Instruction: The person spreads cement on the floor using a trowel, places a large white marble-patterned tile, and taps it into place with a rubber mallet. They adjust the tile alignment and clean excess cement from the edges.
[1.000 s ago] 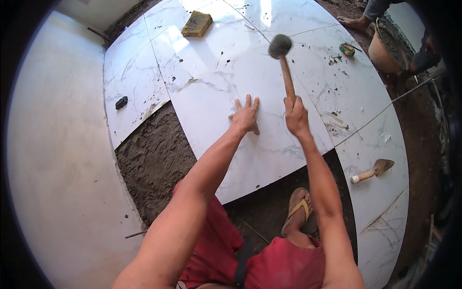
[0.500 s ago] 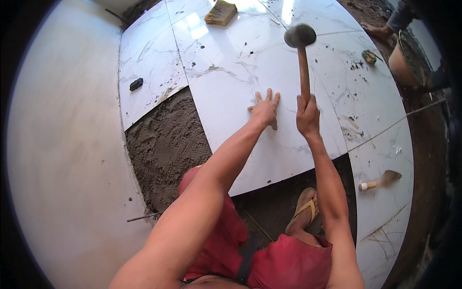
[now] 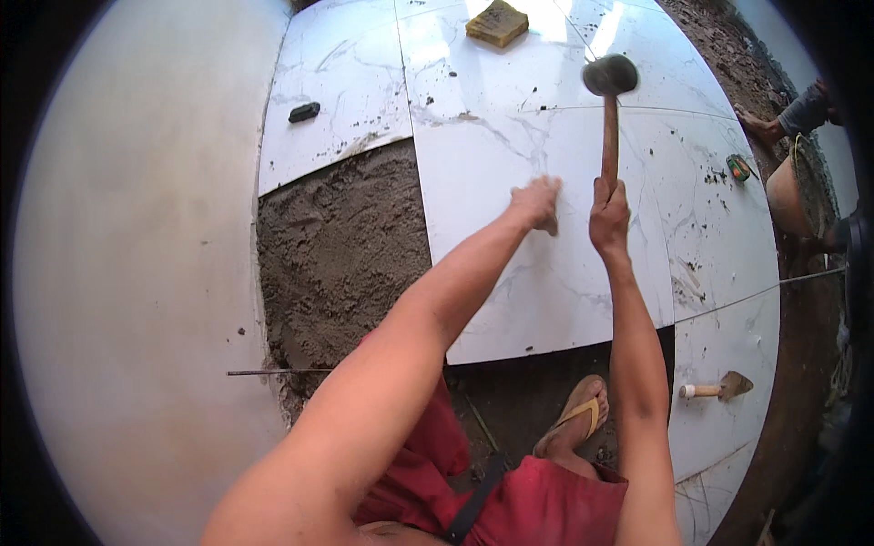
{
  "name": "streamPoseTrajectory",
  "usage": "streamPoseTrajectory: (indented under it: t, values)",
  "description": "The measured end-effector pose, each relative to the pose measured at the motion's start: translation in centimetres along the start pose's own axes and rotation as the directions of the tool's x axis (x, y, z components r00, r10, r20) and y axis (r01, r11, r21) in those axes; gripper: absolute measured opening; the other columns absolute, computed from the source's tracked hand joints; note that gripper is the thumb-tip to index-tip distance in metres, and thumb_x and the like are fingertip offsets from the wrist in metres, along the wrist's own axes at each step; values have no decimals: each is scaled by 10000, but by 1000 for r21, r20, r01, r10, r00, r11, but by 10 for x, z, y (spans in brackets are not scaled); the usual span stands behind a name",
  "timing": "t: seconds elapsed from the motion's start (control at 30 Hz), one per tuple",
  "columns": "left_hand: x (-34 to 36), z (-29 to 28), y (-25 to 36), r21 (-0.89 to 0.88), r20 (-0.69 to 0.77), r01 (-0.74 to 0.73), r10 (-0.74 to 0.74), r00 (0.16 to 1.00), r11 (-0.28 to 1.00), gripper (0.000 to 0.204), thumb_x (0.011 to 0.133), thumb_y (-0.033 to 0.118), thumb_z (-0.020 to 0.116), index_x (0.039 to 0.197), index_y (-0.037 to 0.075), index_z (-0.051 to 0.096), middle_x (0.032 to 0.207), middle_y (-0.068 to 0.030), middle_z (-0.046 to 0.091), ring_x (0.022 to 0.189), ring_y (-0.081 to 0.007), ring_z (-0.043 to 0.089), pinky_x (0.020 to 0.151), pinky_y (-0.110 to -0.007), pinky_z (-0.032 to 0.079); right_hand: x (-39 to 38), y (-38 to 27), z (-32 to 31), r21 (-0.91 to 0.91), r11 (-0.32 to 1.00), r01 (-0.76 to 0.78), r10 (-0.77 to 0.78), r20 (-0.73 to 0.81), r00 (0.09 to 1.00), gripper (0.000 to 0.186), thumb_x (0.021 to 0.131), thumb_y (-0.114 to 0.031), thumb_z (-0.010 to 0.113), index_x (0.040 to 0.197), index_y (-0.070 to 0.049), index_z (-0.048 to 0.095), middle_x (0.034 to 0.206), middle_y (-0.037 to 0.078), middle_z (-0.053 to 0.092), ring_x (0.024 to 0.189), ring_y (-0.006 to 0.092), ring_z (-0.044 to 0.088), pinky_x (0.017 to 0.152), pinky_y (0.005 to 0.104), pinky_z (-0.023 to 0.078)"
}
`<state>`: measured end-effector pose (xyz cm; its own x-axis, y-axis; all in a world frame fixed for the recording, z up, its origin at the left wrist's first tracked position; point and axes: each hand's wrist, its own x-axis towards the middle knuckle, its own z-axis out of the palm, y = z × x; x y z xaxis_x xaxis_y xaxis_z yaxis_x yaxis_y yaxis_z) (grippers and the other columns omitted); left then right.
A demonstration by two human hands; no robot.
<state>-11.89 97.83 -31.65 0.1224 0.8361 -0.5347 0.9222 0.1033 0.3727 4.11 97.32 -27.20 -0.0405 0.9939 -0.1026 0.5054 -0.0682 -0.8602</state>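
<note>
My right hand (image 3: 611, 218) is wrapped round the wooden handle of a black-headed mallet (image 3: 611, 76), raised over a large white marbled tile (image 3: 492, 282). To its left, my left hand (image 3: 537, 202) is at the middle of that tile, holding nothing. Its fingers are slightly blurred and bent, with the thumb apart; whether they touch the tile I cannot tell. Left of the tile lies a bed of rough wet mortar (image 3: 341, 241), exposed between the tile and the wall.
A yellow sponge (image 3: 497, 25), a black block (image 3: 304, 112) and a tape measure (image 3: 738, 167) lie on laid tiles. At right are a trowel (image 3: 719, 387), a taut string (image 3: 810, 277), a bucket (image 3: 788, 196) and another person's hand (image 3: 760, 126). A thin rod (image 3: 278, 372) projects by the wall (image 3: 146, 255).
The view has shifted, so the scene sits further right and lower. My left hand's spread fingers have drawn in. The mallet stays raised in my right hand.
</note>
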Motion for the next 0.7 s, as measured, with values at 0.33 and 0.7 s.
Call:
streamPoseTrajectory:
  t: [0.33, 0.7]
  values:
    - [-23, 12, -16, -23, -108, 165, -167, 980, 986, 1226, 590, 302, 877, 1531, 131, 110, 1612, -21, 74, 1477, -281, 80, 1033, -753, 228, -32, -89, -58, 304, 949, 86, -77, -41, 996, 374, 1028, -426, 386, 1024, -62, 475, 612, -23, 438, 410, 68, 407, 353, 215, 323]
    - [-26, 11, -18, -66, -79, 193, -198, 977, 979, 1198, 614, 260, 882, 1531, 146, 120, 1609, 9, 76, 1479, -259, 62, 1069, -738, 194, 9, 15, 24, -102, 983, -155, 168, 145, 975, 228, 1008, -280, 435, 1035, -55, 468, 665, 44, 515, 458, 137, 484, 387, 312, 399]
